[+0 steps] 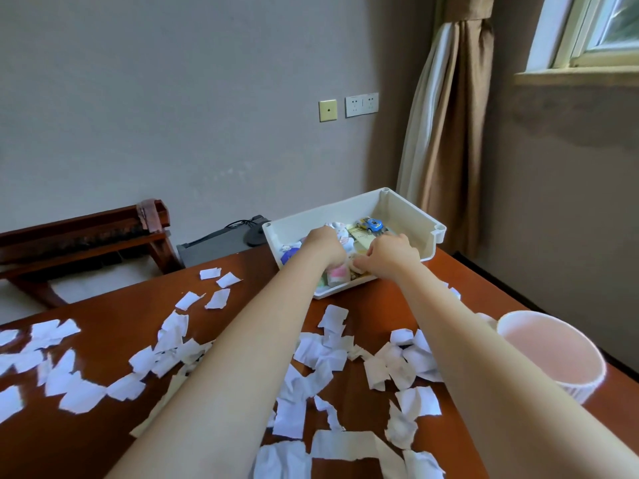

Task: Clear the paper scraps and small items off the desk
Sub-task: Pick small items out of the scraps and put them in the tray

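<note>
Both hands reach into the white tray at 12 o'clock on the bench, among small items and a toy car. The left hand buries its fingers there, so I cannot tell its grip; the right hand curls its grip round a pale item. Paper scraps lie from 9 to 6 o'clock, and a pink cup stands at 3 o'clock.

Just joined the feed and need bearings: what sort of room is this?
Probably a bedroom or guest room: tied-back brown fabric curtain beside a window, dark wooden bench by the wall, white wall sockets.
</note>
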`<state>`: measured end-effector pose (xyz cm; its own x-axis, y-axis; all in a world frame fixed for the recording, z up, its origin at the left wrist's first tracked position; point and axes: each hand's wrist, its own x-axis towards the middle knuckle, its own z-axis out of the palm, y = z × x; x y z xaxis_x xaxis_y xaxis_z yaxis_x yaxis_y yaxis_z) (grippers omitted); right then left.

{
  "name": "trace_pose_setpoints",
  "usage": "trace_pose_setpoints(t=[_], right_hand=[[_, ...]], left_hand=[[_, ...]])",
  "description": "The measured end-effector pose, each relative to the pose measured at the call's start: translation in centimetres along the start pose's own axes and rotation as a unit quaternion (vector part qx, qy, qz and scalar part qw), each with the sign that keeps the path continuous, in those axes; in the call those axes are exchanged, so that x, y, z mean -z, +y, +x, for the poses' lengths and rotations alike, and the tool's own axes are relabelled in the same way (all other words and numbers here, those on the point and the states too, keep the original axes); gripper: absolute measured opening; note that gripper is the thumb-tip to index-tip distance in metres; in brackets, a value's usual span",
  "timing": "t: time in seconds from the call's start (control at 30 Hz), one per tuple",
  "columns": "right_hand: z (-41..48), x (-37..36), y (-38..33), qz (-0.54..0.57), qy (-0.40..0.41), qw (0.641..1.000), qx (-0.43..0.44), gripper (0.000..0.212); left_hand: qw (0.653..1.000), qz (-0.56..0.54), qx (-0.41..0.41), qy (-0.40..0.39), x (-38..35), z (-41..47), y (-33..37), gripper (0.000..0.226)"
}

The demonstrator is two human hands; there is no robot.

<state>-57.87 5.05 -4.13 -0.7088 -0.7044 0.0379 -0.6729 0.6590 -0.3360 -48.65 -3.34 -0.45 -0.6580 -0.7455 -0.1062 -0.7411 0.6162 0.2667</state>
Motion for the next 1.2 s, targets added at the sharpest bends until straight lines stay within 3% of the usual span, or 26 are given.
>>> trace_pose_setpoints(t=[0.1,0.2,0.33,0.6,0.77,1.03,1.2], right_hand=[[-0.3,0.3,-0.5,0.039,0.009,0.999,-0.011,0.043],[-0.5,0.7,-1.0,0.106,0.069,0.992,-0.002,0.026],[-0.4,0.7,-0.6,0.010,0.175,0.983,0.048,0.019],[-1.7,0.9,-0.2,0.008,0.045,0.995,0.092,0.027],[-4.0,3.2,-1.7,0.039,0.078,0.990,0.107,0.033],[-12.4,3.0,-1.7,0.085,0.220,0.971,0.039,0.037],[-15.5,0.2,0.2,0.076,0.212,0.974,-0.031,0.035]], left_hand=[[0.999,0.005,-0.018,-0.033,0.5,-0.6,-0.5,0.047],[0.998,0.003,-0.030,-0.057,0.6,-0.8,-1.1,0.038],[0.998,0.003,-0.036,-0.053,0.4,-0.5,-1.5,0.038],[0.999,0.006,-0.045,0.014,1.8,-2.1,-2.3,0.031],[0.991,0.075,-0.052,0.095,4.1,-5.7,-3.9,0.035],[0.983,0.071,-0.069,0.156,3.9,-12.7,-7.5,0.040],[0.991,0.025,-0.062,0.115,0.4,-15.5,-8.5,0.042]])
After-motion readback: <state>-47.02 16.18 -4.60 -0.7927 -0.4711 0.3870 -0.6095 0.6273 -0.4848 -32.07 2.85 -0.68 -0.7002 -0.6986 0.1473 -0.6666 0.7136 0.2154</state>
